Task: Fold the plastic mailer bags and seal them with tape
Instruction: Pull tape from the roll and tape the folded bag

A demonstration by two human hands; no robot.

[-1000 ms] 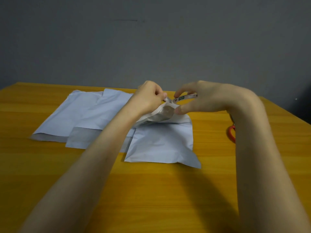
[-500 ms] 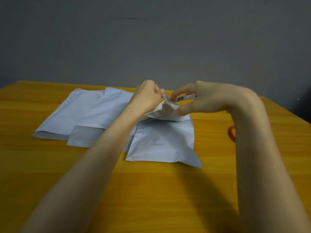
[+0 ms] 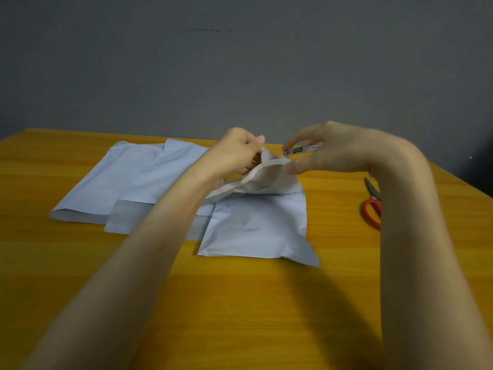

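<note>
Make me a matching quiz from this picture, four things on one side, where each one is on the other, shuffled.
1 scissors
2 tape roll
3 nearest mailer bag
4 leftmost mailer bag

A pinched in the right hand
B lying flat, no hand on it
C at the table's right side
D top edge held up by the left hand

Pairs: 1-C, 2-A, 3-D, 4-B

Mailer bags [image 3: 256,231]: thin plastic, looked matt and creased (inner flap greyer).
Table [image 3: 240,303]: wood-grain top was smooth, faintly glossy.
Scissors [image 3: 372,209]: red plastic handles, metal blades.
Tape roll [image 3: 301,150]: printed core looked papery.
</note>
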